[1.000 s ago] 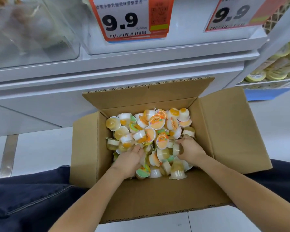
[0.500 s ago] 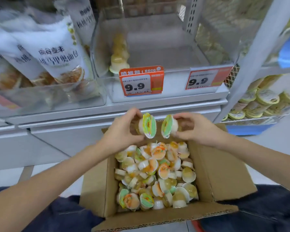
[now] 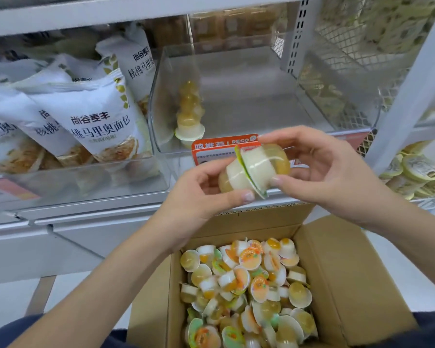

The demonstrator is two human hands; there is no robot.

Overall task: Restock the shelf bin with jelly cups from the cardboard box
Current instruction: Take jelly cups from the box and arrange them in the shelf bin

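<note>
Left hand (image 3: 199, 194) and right hand (image 3: 319, 169) raised mid-frame, each pinching one jelly cup, lids pressed face to face.

Left jelly cup (image 3: 230, 178) and right jelly cup (image 3: 269, 163): clear domed plastic, milky band, amber tip, green-edged foil. Above: transparent shelf bin (image 3: 236, 101) holding a small cup stack (image 3: 189, 114). Lower centre: open corrugated cardboard box (image 3: 349, 272), heaped with loose cups (image 3: 246, 285).

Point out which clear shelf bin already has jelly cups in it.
The middle clear plastic bin, above the orange price tag: a column of stacked yellow jelly cups stands at its left wall. The left bin holds white bread bags.
</note>
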